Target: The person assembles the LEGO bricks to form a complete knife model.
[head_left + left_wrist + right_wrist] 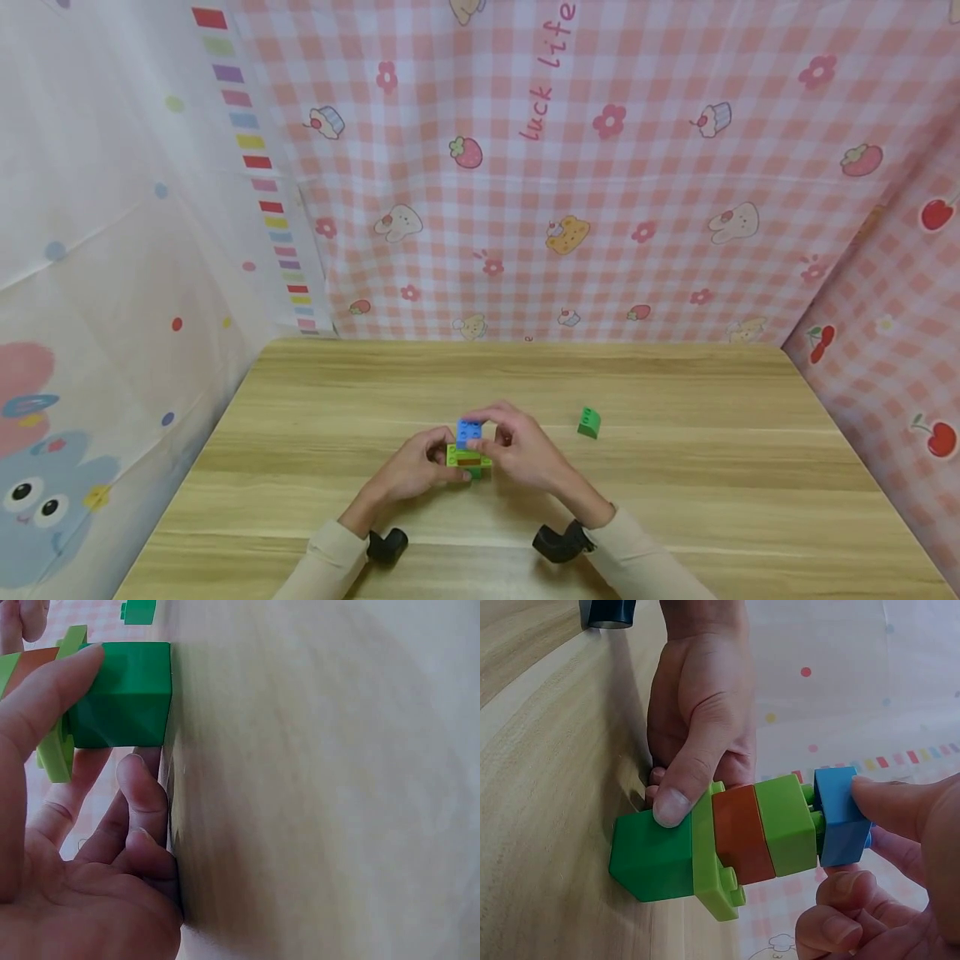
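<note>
A stack of toy building bricks stands on the table between my hands. In the right wrist view a dark green brick (651,859) forms its base, then a wider lime plate (711,862), a brown brick (742,834) and a lime brick (789,829). My left hand (412,468) grips the stack low down, its thumb on the dark green brick. My right hand (525,450) pinches a blue brick (843,817) at the top. Some lime studs show between the blue brick and the lime brick, so the two are not pressed fully together.
A green brick with a curved side (588,422) lies on the wooden table (697,475), to the right and beyond my right hand. Black wrist-worn devices (388,546) sit by both wrists. Patterned cloth (570,183) hangs behind the table and along both sides.
</note>
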The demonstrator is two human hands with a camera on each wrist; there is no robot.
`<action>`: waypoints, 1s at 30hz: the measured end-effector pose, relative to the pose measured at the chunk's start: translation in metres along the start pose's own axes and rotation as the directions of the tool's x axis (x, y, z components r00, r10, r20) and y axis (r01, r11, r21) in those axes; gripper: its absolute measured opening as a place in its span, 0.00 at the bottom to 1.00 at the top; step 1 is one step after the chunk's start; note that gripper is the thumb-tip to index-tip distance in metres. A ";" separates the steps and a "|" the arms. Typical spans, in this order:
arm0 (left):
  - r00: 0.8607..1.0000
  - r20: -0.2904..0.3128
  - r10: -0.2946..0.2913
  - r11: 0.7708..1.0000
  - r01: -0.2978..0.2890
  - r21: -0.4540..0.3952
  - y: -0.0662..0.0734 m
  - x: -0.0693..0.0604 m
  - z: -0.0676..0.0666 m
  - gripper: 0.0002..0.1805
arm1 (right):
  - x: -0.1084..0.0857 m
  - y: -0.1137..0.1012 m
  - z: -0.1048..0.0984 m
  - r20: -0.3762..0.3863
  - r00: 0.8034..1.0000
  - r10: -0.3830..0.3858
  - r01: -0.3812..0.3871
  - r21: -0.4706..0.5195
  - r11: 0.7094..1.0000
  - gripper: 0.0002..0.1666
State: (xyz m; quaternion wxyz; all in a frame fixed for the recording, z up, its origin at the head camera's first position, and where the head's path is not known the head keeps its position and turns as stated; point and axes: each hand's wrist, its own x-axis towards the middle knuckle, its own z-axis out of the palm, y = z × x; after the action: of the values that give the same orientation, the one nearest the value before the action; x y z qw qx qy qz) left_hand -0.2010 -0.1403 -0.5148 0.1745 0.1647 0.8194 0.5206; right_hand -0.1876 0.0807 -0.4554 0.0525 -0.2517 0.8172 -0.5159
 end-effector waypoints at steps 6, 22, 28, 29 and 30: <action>1.000 -0.009 -0.003 1.000 0.003 0.001 0.002 -0.001 0.001 0.17 | -0.001 -0.001 0.001 -0.003 1.000 0.003 -0.003 -0.012 1.000 0.18; 1.000 -0.016 0.007 1.000 -0.007 0.022 -0.003 0.001 0.001 0.17 | 0.001 0.000 0.001 -0.004 1.000 0.019 -0.019 -0.043 0.999 0.19; 1.000 -0.016 0.003 1.000 -0.002 0.026 -0.001 0.001 0.001 0.17 | 0.000 0.001 0.001 -0.006 1.000 0.014 -0.014 -0.052 0.999 0.19; 1.000 -0.016 0.003 1.000 -0.003 0.025 -0.001 0.001 0.001 0.17 | 0.001 0.001 0.001 -0.006 1.000 0.014 -0.014 -0.054 0.998 0.19; 1.000 -0.016 0.003 1.000 -0.003 0.024 -0.001 0.001 0.001 0.17 | 0.001 0.001 0.001 -0.006 1.000 0.012 -0.013 -0.056 0.998 0.19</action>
State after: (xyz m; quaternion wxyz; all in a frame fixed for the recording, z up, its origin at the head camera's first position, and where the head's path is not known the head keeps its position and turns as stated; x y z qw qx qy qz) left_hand -0.2015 -0.1398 -0.5165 0.1652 0.1639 0.8268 0.5121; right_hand -0.1882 0.0800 -0.4566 0.0464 -0.2464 0.8329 -0.4933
